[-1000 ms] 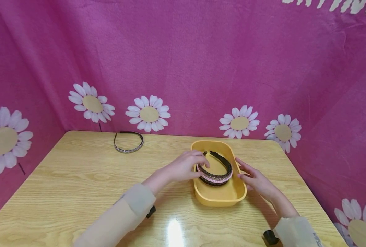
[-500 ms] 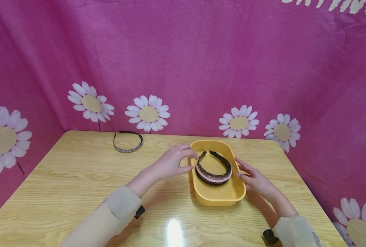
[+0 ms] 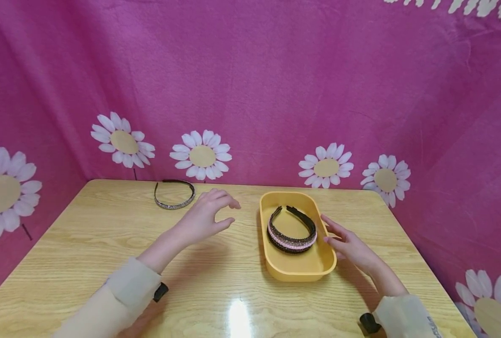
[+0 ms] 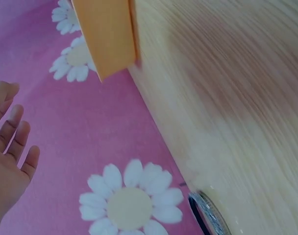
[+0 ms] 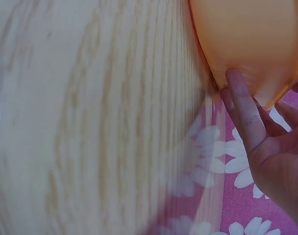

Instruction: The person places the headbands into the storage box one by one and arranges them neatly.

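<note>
My left hand (image 3: 204, 216) hovers empty above the table, left of the yellow bin, its fingers loosely bent and thumb apart. In the left wrist view the left hand (image 4: 9, 161) shows at the left edge, holding nothing. Several headbands (image 3: 292, 241), dark sparkly and pink, lie stacked inside the yellow bin (image 3: 301, 277). At the bin's right side my right hand (image 3: 356, 251) rests its fingers against the outer wall. The right wrist view shows extended fingers (image 5: 244, 105) touching that wall. A thin silvery headband (image 3: 174, 205) lies at the back left, beyond the left hand.
The wooden table (image 3: 225, 305) ends at a pink curtain (image 3: 250, 94) with daisies, which rises behind and on both sides. The bin stands right of the table's middle. Bright light reflects off the front of the table.
My left hand has come out of the bin, away from the headbands, and moved left over the table. My right hand has stayed at the bin's side.
</note>
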{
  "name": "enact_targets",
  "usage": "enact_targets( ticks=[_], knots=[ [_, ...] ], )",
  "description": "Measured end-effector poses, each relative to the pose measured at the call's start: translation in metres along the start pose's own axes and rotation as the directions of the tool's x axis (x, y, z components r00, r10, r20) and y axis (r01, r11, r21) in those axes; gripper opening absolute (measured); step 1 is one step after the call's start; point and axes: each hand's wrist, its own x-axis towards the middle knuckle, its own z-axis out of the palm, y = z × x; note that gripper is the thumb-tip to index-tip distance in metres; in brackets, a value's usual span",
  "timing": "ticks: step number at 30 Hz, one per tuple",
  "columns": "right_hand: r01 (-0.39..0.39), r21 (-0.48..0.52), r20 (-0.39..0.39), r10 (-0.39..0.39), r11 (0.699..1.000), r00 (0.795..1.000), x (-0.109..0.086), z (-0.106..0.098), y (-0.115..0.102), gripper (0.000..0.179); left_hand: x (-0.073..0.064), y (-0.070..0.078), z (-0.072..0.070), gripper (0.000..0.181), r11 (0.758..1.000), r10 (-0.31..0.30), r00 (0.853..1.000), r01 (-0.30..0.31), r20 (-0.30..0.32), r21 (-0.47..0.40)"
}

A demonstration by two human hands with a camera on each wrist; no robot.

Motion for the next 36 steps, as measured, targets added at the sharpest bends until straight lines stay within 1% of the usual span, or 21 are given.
enact_targets(
  ticks=[4,11,17,20,27,29,32,36],
  knots=[
    [-0.010,-0.006,-0.006,0.010,1.000,1.000,0.000,-0.001,0.001,0.066,-0.010,-0.012,-0.006,0.026,1.000,-0.003,1.000,0.003,-0.031,-0.007],
    [-0.009,-0.016,-0.014,0.009,1.000,1.000,-0.002,-0.002,0.002,0.066,-0.024,-0.035,-0.012,0.026,0.999,-0.014,0.998,0.012,-0.055,-0.035],
    [0.004,0.006,-0.008,-0.004,1.000,1.000,0.001,-0.003,0.003,0.068,-0.037,-0.060,-0.015,0.028,0.997,-0.069,0.996,0.067,-0.060,-0.037],
    [0.007,0.006,-0.001,-0.007,1.000,1.000,0.001,-0.003,0.003,0.068,-0.043,-0.072,-0.015,0.028,0.995,-0.094,0.993,0.091,-0.073,-0.042],
    [-0.007,-0.002,-0.006,0.007,1.000,1.000,0.001,-0.002,0.002,0.068,-0.055,-0.097,-0.014,0.032,0.983,-0.184,0.978,0.181,-0.096,-0.043],
    [0.000,-0.002,-0.002,0.000,1.000,1.000,0.001,-0.001,0.002,0.068,-0.057,-0.104,-0.013,0.033,0.977,-0.211,0.973,0.207,-0.092,-0.044],
    [0.006,0.003,0.003,-0.006,1.000,1.000,0.001,-0.001,0.002,0.068,-0.060,-0.112,-0.012,0.034,0.973,-0.229,0.970,0.228,-0.085,-0.026],
    [-0.008,0.010,-0.007,0.009,1.000,1.000,0.001,-0.001,0.003,0.067,-0.064,-0.121,-0.010,0.036,0.967,-0.254,0.966,0.254,-0.055,-0.005]
  ],
)
